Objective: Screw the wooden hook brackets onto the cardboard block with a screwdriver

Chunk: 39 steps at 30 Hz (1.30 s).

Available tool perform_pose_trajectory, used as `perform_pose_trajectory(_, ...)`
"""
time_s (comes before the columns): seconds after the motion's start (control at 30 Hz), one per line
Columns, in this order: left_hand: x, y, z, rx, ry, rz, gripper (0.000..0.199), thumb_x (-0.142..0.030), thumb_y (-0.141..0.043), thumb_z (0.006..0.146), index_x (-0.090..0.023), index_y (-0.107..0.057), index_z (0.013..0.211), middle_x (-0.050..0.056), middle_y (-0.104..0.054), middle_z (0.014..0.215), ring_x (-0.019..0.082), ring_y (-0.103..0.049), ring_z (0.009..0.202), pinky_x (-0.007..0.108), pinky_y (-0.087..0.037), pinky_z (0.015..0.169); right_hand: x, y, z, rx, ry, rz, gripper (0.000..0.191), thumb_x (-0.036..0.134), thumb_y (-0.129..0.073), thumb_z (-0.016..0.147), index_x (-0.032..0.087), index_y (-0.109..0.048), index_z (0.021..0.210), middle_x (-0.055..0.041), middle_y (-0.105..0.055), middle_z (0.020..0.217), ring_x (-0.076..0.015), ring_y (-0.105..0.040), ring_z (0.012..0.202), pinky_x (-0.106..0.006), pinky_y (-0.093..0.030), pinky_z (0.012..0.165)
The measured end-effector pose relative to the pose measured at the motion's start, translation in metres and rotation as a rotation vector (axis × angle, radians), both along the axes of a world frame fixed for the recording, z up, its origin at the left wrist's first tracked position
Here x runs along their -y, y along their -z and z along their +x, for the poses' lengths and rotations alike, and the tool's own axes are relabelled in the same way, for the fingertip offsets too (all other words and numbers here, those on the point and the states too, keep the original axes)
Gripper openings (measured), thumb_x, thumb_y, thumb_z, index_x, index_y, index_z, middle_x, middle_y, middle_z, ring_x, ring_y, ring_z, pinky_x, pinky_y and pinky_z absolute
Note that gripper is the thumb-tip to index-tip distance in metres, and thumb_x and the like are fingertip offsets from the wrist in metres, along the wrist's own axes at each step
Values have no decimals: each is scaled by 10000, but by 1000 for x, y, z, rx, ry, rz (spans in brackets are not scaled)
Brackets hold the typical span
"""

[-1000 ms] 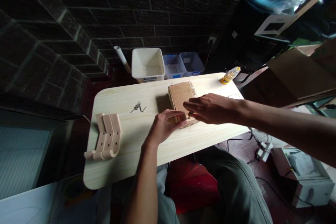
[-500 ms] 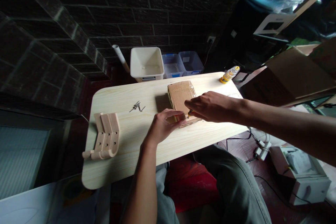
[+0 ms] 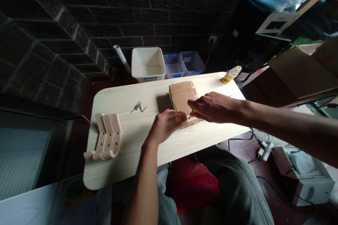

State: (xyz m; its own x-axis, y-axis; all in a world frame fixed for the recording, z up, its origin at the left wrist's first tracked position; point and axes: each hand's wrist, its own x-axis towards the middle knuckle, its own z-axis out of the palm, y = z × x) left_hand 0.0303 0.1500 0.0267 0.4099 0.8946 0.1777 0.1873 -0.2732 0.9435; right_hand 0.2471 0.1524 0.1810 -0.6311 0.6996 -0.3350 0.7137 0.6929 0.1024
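A brown cardboard box [image 3: 182, 95] lies on the pale wooden table, its edges covered in clear tape. Over its near end my left hand [image 3: 169, 121] pinches a small wooden piece [image 3: 181, 117] between thumb and fingers. My right hand [image 3: 207, 107] is closed around a yellow-handled tool [image 3: 193, 112], which looks like a screwdriver and is mostly covered by the fingers. The tool's tip meets the right side of the wooden piece, where a small dark bit of metal shows.
Several loose screws [image 3: 137, 106] lie left of the box. Curved wooden pieces with holes [image 3: 107, 137] stand near the table's left end. A clear yellow-capped container [image 3: 231, 75] is at the far right corner. A white bin [image 3: 148, 77] and two clear bins [image 3: 192, 64] sit beyond the table.
My right hand has shifted and turned very slightly on the tool, showing more of the yellow handle. My left hand and the box stay in place.
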Motion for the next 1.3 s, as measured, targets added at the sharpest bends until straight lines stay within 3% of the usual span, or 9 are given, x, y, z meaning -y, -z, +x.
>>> perform_pose_trajectory(0.1,0,-1,0,1,-2,-8,320,-421,-881,807,-272,-808,1080,52,-798,1070,226,-757,1000,366,-586,931,2,-1,-1,0,28,1,252,312,-496,1089,95,-594,1170,-114,-748,850,-217,-688,712,-335,-199,542)
perform_pose_trajectory(0.27,0,-2,0,8,-10,-26,337,-436,-885,798,-269,-811,1082,57,-797,1066,225,-752,998,366,-591,921,6,-4,1,-90,6,-34,336,261,-626,1003,110,-557,1295,-144,-740,1113,-209,-691,794,-331,-240,562)
perform_pose_trajectory(0.37,0,-1,0,26,2,-16,328,-419,-883,803,-265,-807,1083,58,-799,1069,225,-753,1005,370,-589,936,5,-4,2,-93,27,-60,210,182,-559,1015,124,-589,1215,-125,-742,1050,-193,-678,775,-327,-258,567)
perform_pose_trajectory(0.53,0,1,0,40,0,-24,320,-403,-891,795,-262,-805,1069,49,-800,1051,220,-756,990,357,-580,926,1,-5,-1,-86,54,-89,141,216,-520,1055,126,-610,1115,-97,-745,922,-190,-677,726,-319,-269,560)
perform_pose_trajectory(0.83,0,-5,1,12,2,-32,309,-421,-878,804,-278,-813,1070,39,-806,1046,228,-742,1001,358,-569,928,-3,-12,2,-120,20,-120,219,183,-636,981,137,-631,1195,-98,-760,990,-203,-692,799,-304,-301,598)
perform_pose_trajectory(0.93,1,-7,1,18,4,-35,294,-412,-880,802,-281,-818,1057,38,-806,1045,230,-738,1001,355,-568,915,-5,-14,4,-129,2,-140,164,167,-612,993,141,-648,1151,-94,-759,972,-185,-678,786,-300,-319,607)
perform_pose_trajectory(1.13,2,-10,1,3,20,-78,257,-382,-878,805,-270,-823,1029,41,-802,1030,232,-731,1005,343,-563,895,-8,-13,0,-69,24,-83,162,253,-596,1032,128,-674,1100,-95,-761,857,-172,-651,671,-303,-277,571)
perform_pose_trajectory(1.3,1,-8,1,20,1,-84,294,-370,-893,788,-265,-822,1053,45,-801,1051,234,-733,1012,346,-556,911,-7,-12,1,-97,-7,-74,235,290,-641,1010,140,-675,1188,-104,-782,960,-197,-695,754,-295,-312,593)
